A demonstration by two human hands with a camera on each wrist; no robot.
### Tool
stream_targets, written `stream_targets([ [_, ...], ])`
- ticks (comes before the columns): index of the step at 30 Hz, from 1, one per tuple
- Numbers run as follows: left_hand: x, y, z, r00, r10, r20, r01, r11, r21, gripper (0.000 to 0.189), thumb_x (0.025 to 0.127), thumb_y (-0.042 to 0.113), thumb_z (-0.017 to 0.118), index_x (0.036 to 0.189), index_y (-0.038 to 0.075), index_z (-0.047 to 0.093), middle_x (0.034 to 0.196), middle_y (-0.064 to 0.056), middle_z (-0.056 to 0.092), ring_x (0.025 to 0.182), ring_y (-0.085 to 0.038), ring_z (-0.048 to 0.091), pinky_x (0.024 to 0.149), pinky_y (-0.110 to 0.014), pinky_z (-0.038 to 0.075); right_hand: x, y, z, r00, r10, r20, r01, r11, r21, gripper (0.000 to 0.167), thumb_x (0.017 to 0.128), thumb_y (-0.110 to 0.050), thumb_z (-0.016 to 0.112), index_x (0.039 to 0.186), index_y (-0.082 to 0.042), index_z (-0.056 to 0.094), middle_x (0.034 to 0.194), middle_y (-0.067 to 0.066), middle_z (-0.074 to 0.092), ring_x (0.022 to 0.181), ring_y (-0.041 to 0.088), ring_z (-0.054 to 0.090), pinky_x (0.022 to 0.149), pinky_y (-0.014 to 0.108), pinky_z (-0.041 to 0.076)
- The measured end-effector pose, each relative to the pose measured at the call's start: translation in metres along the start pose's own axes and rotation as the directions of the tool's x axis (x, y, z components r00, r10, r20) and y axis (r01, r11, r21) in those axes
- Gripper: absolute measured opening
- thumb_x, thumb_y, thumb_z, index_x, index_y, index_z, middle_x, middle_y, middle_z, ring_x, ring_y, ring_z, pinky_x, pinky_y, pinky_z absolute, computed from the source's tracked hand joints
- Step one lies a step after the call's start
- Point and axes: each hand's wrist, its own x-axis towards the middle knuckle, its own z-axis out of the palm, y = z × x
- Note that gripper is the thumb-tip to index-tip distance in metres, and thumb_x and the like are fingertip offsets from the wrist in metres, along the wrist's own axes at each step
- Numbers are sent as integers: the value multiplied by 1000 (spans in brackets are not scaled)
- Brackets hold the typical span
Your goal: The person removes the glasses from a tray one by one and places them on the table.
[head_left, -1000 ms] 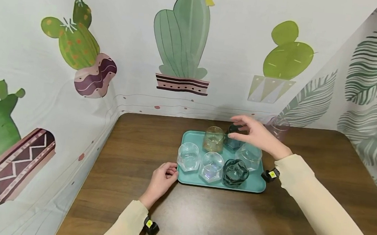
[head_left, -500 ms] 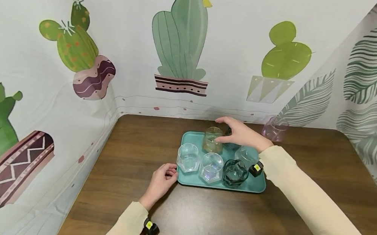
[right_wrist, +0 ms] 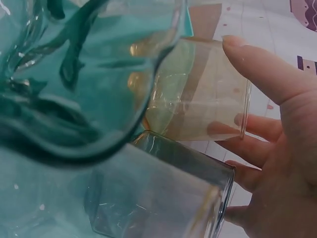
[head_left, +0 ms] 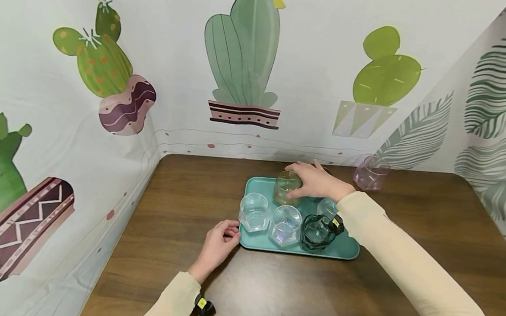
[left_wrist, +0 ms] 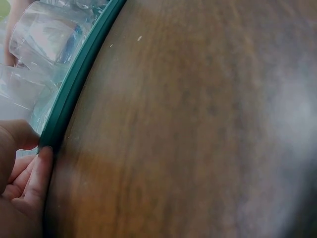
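Observation:
In the head view a teal tray (head_left: pixel 340 251) on the table bears several glasses. My left hand (head_left: pixel 217 241) pinches its left front corner, the thumb and fingertips meeting at the green rim (left_wrist: pixel 74 82) in the left wrist view. At the tray's back, my right hand (head_left: pixel 317 180) grips an amber glass (head_left: pixel 283 190) by its upper part. Thumb and fingers lie on opposite sides of that glass in the right wrist view. A dark square-sided glass (right_wrist: pixel 163 171) stands beside it, mostly hidden under the hand in the head view.
Along the tray's front stand two clear glasses (head_left: pixel 254 213) and a dark green wavy glass (head_left: pixel 316 235). Another clear glass (head_left: pixel 327 207) is partly behind the right wrist. Outside the tray, a pink glass (head_left: pixel 371 175) stands at the table's back edge, near the patterned wall cloth (head_left: pixel 315 82).
My right hand has moved left from above the dark glass to the amber glass and taken hold of it. My left hand has stayed at the tray corner.

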Motion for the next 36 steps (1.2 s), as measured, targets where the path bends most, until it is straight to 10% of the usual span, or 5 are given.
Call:
stream_targets([
  [19,-2,-2,2,1000,-1,-9,1,1000,17,22,93,2,72,114,-2,71,101,-9,68,88,-18,66,75,-23,58,4,-3,-1,994,-65,-91,68,997,37,75,86,-34,86,145,0,55,150,18,55,153,37,31,123,68,1],
  [27,-1,-1,3,1000,-10,-6,10,1000,7,23,92,2,72,115,-2,71,100,-9,68,88,-18,66,76,-22,59,-4,-6,-11,976,-62,-208,97,982,163,78,85,-32,85,148,-4,49,141,17,60,126,35,59,105,52,50],
  [36,0,-2,3,1000,20,-21,-19,1000,19,22,91,-1,71,113,-1,71,99,-9,68,87,-17,66,74,-22,58,-14,-10,-21,961,-31,-276,100,965,242,81,86,-31,84,151,-5,44,143,18,58,129,36,57,105,55,49],
])
